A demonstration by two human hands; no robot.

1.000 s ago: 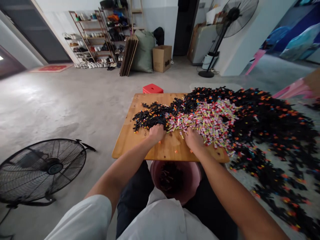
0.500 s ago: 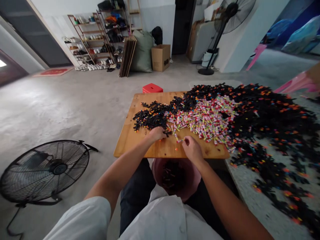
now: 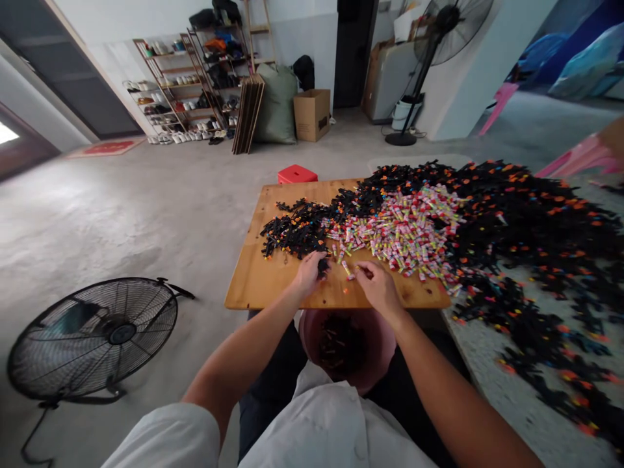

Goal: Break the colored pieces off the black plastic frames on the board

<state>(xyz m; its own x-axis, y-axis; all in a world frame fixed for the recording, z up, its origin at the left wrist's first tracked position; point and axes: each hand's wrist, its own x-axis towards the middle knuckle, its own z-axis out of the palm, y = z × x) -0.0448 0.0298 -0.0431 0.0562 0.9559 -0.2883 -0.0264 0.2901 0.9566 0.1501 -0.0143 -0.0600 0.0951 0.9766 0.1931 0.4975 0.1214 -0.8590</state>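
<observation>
My left hand (image 3: 308,273) is closed around a small black plastic piece (image 3: 322,265), above the near part of the wooden board (image 3: 248,279). To its right, my right hand (image 3: 377,285) has its fingers pinched together; what is between them is too small to make out. By its fingertips lies a small pink-and-white tube (image 3: 348,269). Beyond both hands is a heap of similar tubes (image 3: 412,227) with red and yellow-green ends. A pile of black pieces with orange and yellow bits (image 3: 295,231) lies beyond my left hand.
A large heap of black pieces (image 3: 531,214) spreads over the right side. Between my legs, below the board's edge, stands a pink basin (image 3: 385,351) with dark pieces inside. A floor fan (image 3: 119,333) is at left, and a red stool (image 3: 297,173) stands behind the board.
My left hand has drawn back from the black pile toward me and turned, with a black piece in it. My right hand stays near the same spot; the view shifts slightly.
</observation>
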